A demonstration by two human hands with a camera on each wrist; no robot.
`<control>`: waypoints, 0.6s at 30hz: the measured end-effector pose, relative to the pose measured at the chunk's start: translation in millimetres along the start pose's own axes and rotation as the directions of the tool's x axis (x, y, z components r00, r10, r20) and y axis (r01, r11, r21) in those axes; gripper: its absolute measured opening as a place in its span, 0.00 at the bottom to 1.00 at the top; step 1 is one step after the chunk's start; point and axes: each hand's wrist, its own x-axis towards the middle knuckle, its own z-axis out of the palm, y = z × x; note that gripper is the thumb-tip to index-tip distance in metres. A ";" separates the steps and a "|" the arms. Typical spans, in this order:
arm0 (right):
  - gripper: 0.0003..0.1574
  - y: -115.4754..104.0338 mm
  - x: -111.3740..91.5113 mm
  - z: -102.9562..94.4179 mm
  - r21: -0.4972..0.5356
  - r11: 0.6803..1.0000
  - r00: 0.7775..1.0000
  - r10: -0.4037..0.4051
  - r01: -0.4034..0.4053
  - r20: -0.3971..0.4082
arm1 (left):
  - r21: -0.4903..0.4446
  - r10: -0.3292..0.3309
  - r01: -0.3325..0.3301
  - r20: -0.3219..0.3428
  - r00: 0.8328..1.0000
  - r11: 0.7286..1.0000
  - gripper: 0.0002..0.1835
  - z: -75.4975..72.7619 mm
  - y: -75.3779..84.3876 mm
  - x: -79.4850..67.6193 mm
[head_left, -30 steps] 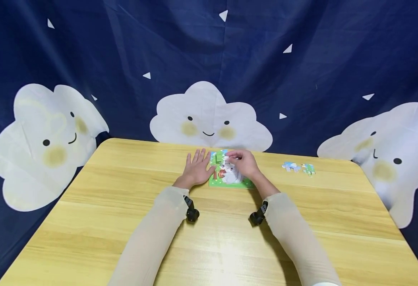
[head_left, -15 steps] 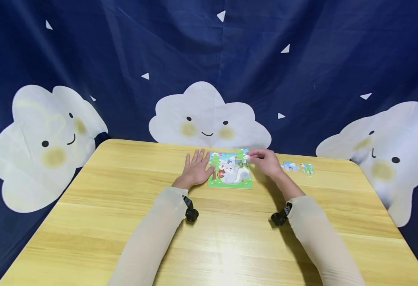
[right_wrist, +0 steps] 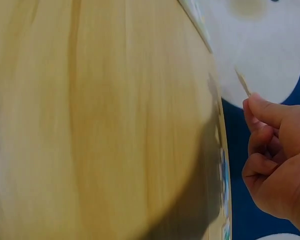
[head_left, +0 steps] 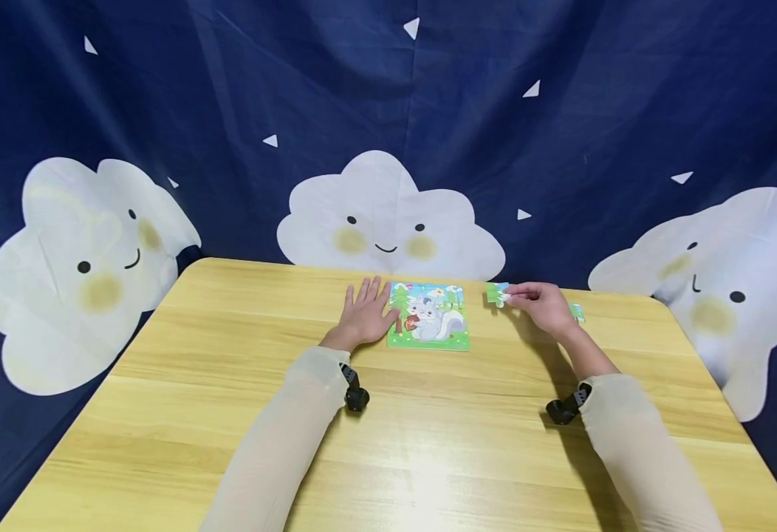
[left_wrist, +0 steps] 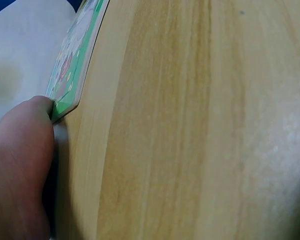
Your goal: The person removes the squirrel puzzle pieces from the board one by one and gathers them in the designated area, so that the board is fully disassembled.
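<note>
A puzzle [head_left: 428, 318] with a grey squirrel on it is being supported flat near the far edge of the tabletop [head_left: 388, 451]. Its left side is being touched by the thumb of the left hand [head_left: 362, 319], which is being laid palm down beside it. The fingers [head_left: 365, 290] of that hand are being held straight and spread, released from any grasp. In the left wrist view, the thumb tip is being seen against a corner of the puzzle's green border.

To the right of the puzzle, a piece [head_left: 496, 294] printed in green and blue is being pinched between the thumb and fingers of the right hand [head_left: 544, 307]. The piece is being held apart from the puzzle, and in the right wrist view it is being shown nearly edge-on, raised above the tabletop. Beyond that hand, loose pieces [head_left: 577, 312] are being partly hidden from the head view; they are being shown on the tabletop in the right wrist view.

A black camera is being worn at each wrist, on the left sleeve [head_left: 275, 436] and the right sleeve [head_left: 648, 443]. Behind the tabletop, a dark blue curtain [head_left: 335, 89] is being hung, decorated with white triangles and smiling clouds.
</note>
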 end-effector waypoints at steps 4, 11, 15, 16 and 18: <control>0.15 6.1 -3.7 -6.6 -0.029 1.000 1.000 0.004 -0.004 0.003 | 0.003 -0.001 0.001 -0.003 1.000 1.000 0.38 0.6 0.1 0.4; 0.13 9.7 -5.5 -2.5 -0.088 0.996 1.000 -0.011 0.014 0.025 | -0.003 -0.005 0.005 -0.009 1.000 1.000 0.38 -0.8 0.9 -1.5; 0.11 10.6 -4.1 1.6 -0.133 0.991 0.999 -0.025 0.030 0.035 | -0.005 -0.006 0.006 -0.009 1.000 1.000 0.38 2.0 0.3 1.1; 0.11 10.6 -4.0 2.3 -0.144 0.989 0.999 -0.027 0.032 0.035 | -0.006 -0.005 0.005 -0.010 1.000 1.000 0.38 2.4 0.2 1.5; 0.11 10.5 -4.0 3.2 -0.161 0.986 0.999 -0.026 0.031 0.035 | -0.008 -0.004 0.004 -0.011 1.000 1.000 0.38 2.8 -0.1 2.3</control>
